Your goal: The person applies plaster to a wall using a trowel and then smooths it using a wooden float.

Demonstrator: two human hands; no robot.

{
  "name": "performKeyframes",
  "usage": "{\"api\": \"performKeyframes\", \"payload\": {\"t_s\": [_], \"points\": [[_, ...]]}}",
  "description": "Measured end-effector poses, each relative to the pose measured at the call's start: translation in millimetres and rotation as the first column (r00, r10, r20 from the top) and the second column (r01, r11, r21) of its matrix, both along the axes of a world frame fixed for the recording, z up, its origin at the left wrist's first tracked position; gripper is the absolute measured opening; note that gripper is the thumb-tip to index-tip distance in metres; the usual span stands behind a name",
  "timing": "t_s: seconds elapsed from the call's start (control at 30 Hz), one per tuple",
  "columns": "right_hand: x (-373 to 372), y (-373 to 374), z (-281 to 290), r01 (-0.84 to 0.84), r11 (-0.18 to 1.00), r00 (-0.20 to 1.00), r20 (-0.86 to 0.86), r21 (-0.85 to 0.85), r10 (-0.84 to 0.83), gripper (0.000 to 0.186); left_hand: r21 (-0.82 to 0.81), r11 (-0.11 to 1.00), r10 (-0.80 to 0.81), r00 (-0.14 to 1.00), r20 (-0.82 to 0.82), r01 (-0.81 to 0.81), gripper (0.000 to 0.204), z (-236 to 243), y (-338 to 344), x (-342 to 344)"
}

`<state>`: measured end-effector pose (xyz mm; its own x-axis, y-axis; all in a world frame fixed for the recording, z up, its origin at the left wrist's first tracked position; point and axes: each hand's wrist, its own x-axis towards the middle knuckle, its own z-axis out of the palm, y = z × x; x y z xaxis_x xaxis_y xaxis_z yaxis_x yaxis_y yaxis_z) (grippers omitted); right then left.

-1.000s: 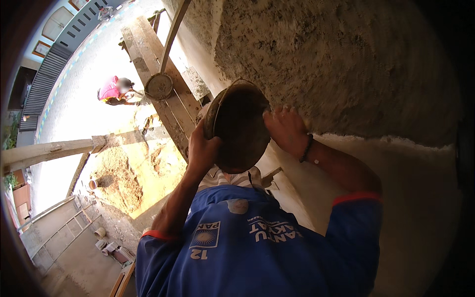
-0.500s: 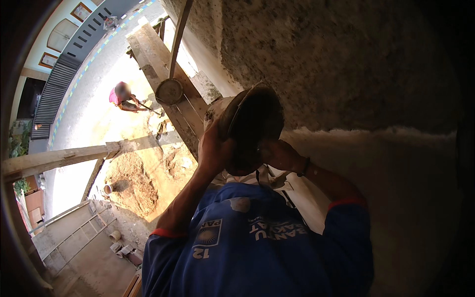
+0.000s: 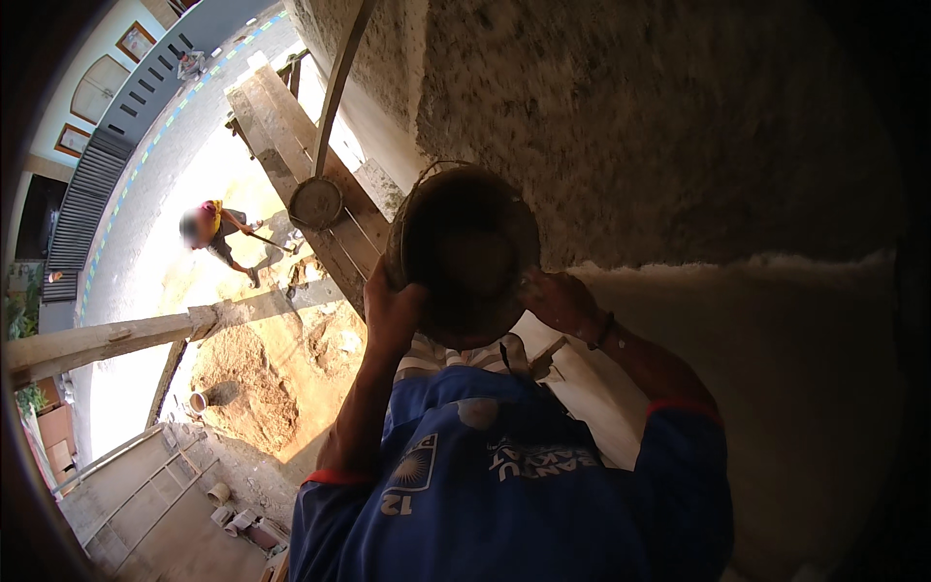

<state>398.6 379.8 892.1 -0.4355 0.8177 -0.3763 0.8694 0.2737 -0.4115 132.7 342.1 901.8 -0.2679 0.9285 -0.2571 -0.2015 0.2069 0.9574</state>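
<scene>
I hold a dirty, cement-caked bucket (image 3: 465, 242) in front of my body, its open mouth turned up toward me and its inside dark, with greyish residue at the bottom. My left hand (image 3: 390, 315) is closed on the bucket's left side, thumb over the rim. My right hand (image 3: 562, 308) grips the rim at the lower right. Just past it to the upper left, a second round bucket (image 3: 315, 204) stands on wooden planks (image 3: 272, 126), beside a narrow upright strip.
A rough plastered wall (image 3: 659, 126) rises at the right above a smoother surface (image 3: 737, 378). At left, a wooden beam (image 3: 116, 335) crosses above a sand pile (image 3: 242, 388). A co-worker (image 3: 208, 228) with a long tool is below on the ground. A metal ladder-like frame (image 3: 145, 504) lies lower left.
My right hand has moved down the bucket's rim from upper right to lower right. The bucket has tilted and swung back more squarely upward. The co-worker below has shifted from crouching to a bent stance.
</scene>
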Motion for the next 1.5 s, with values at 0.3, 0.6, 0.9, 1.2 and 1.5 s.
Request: {"api": "performKeyframes", "payload": {"t_s": [0.3, 0.6, 0.9, 1.2, 1.5], "points": [[-48.2, 23.0, 66.3, -0.012, 0.980, 0.968, -0.247, -0.198, -0.038, 0.043, -0.052, 0.970, 0.241, 0.968, 0.065, -0.237, 0.049, -51.0, -16.1, -54.7], [-14.9, 44.5, 32.5, -0.094, 0.918, 0.893, -0.440, -0.386, -0.094, 0.040, -0.169, 0.865, 0.439, 0.875, -0.205, -0.473, 0.058, -88.4, -52.4, -107.8], [119.3, 47.1, 120.8, 0.562, 0.784, 0.817, -0.328, 0.265, -0.475, 0.043, -0.182, 0.914, 0.329, 0.925, -0.189, -0.362, 0.052, -90.4, -51.9, -87.3], [56.6, -18.4, 66.9, -0.072, 0.997, 0.989, -0.134, -0.032, 0.067, 0.037, -0.068, 0.997, 0.034, 0.996, -0.086, -0.040, 0.051, -40.7, -37.3, 6.8], [27.1, -3.5, 32.6, -0.505, 0.664, 0.847, 0.463, 0.552, 0.260, 0.019, 0.018, 0.975, -0.216, 0.962, -0.167, 0.222, 0.054, 15.1, -8.6, 45.9]]}}
